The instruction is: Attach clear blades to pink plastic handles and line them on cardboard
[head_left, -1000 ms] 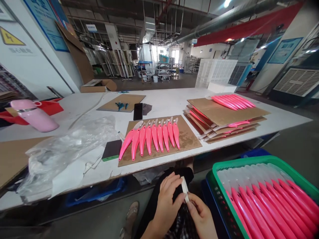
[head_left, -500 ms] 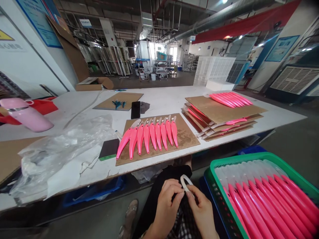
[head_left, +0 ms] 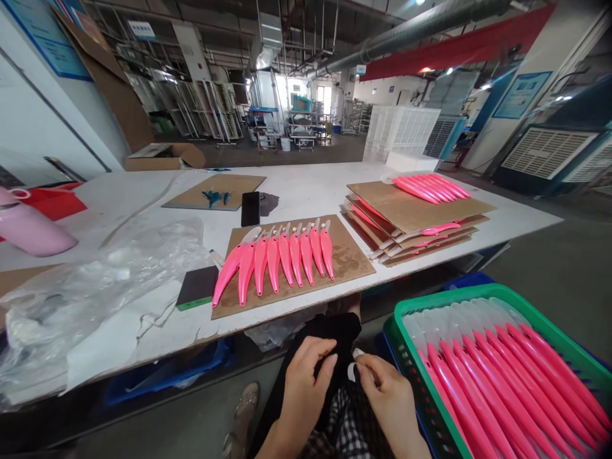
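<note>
My right hand (head_left: 386, 390) pinches a short, curled white strip (head_left: 352, 371) between thumb and fingers, low over my lap. To its left, my left hand (head_left: 308, 382) is raised, thumb and fingers apart with nothing between them. On the table beyond my hands, several pink fishing lures (head_left: 272, 264) with clear lips lie in a row on a brown cardboard sheet (head_left: 351, 255). Close by my right hand stands a green basket (head_left: 400, 309), holding many pink lures (head_left: 497, 376) with clear ends, packed side by side.
At the table's right is a stack of cardboard sheets (head_left: 415, 213) with more pink lures. A dark block (head_left: 197, 287), a phone (head_left: 250, 209), crumpled plastic (head_left: 109, 274) and a pink bottle (head_left: 36, 226) are on the left half. The table's front edge lies ahead of my knees.
My hands have drawn apart. The white strip, earlier looped up between both hands, now hangs from my right hand alone, and my left hand has moved left. The view has shifted slightly.
</note>
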A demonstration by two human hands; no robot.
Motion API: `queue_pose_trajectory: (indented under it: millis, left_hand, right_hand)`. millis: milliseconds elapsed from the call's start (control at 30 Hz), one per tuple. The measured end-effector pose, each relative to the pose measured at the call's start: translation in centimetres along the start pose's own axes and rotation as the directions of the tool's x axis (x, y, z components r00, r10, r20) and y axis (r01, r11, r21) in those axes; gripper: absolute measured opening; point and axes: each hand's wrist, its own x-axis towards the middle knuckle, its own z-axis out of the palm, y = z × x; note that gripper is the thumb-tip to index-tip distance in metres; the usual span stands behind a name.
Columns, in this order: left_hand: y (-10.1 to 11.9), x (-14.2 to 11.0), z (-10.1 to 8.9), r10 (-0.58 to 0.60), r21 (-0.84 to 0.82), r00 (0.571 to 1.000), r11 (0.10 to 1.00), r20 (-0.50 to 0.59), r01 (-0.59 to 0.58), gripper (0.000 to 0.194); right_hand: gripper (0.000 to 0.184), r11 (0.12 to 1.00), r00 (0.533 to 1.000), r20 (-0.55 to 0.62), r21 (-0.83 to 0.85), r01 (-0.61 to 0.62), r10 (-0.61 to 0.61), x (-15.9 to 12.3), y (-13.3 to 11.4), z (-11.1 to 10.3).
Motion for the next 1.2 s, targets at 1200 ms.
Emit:
queue_pose_trajectory:
  millis: [1200]
  left_hand:
    - [-1.5, 4.9, -2.0, -0.625, -0.922, 0.731, 0.047, 0.274, 0.385, 0.015]
  right_hand:
    - [0.03, 0.999, 0.967, -0.255, 0.011, 0.034, -0.03, 10.6, -1.3, 0.4]
